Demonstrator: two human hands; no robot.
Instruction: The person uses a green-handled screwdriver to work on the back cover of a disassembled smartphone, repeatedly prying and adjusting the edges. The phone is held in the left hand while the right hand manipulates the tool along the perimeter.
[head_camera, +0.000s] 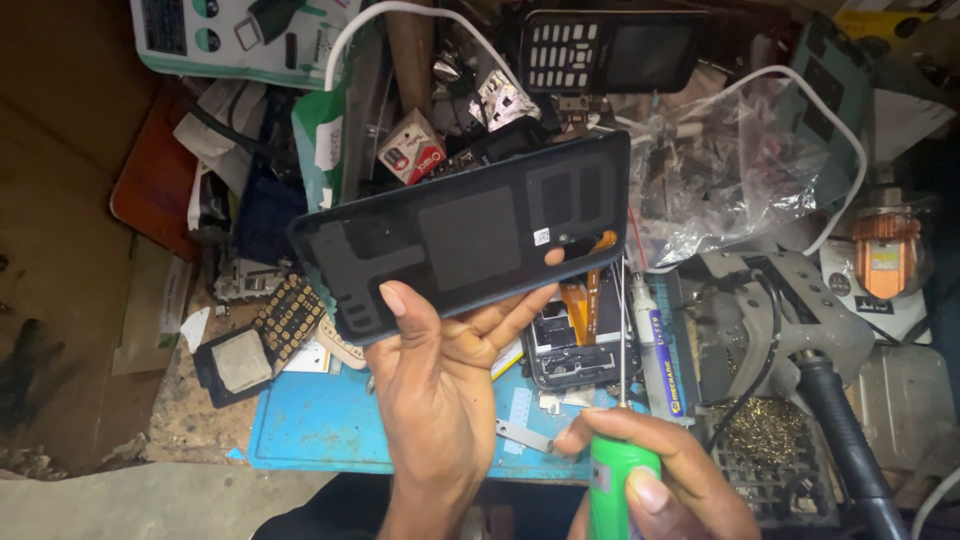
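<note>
The dark back cover (470, 235) is hiding most of the opened phone (575, 345) lying behind it. The bottom edge is cutting off the green screwdriver handle (618, 490) and the right hand (665, 480) gripping it.

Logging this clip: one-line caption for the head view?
Left hand lifts dark phone back cover; right hand grips green-handled screwdriver.
</note>
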